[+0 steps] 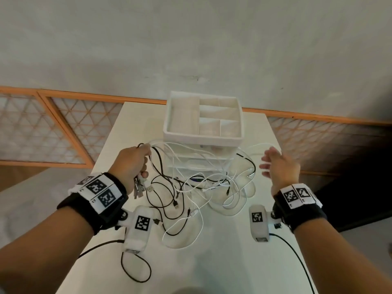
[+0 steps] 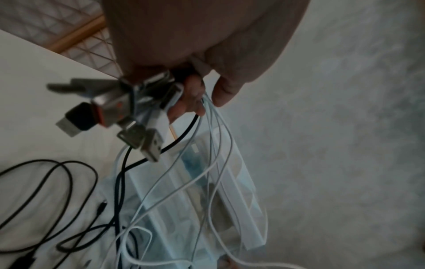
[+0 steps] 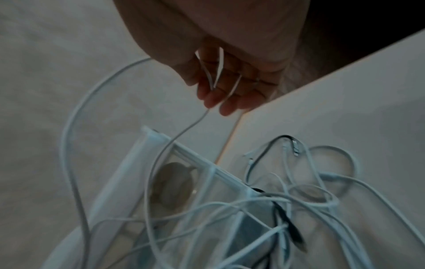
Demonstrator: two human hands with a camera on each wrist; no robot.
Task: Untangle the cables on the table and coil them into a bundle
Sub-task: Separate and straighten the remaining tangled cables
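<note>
Hard to trace any single strand through the cables (image 1: 191,187): thin black and white cords, looped and crossed, spread over the middle of the white table (image 1: 212,262), some draped against the clear drawers under the white divided organiser tray (image 1: 203,117). Drawer contents only dimly seen through translucent plastic (a blue smear in the left wrist view, a pale round shape in the right).

Left hand (image 1: 131,162) fisted tight around a gathered bunch of cables, held above the table's left part. Plug ends (image 1: 140,187) hanging below the fist, small and blurred from the head camera; from the left wrist, clearly a cluster of flat metal USB plugs (image 2: 128,116), one with an orange insert, one in a black housing, with white and black cords fanning out past the fingers (image 2: 220,91).

Right hand (image 1: 277,164) raised at the right side, motion-blurred in the head view. In the right wrist view, fingers (image 3: 227,94) nearly straight, one white cable (image 3: 161,145) threaded between them and curving down to the heap; whether pinched or merely resting there, cannot tell. Far end of that cord lost in the tangle.
</note>
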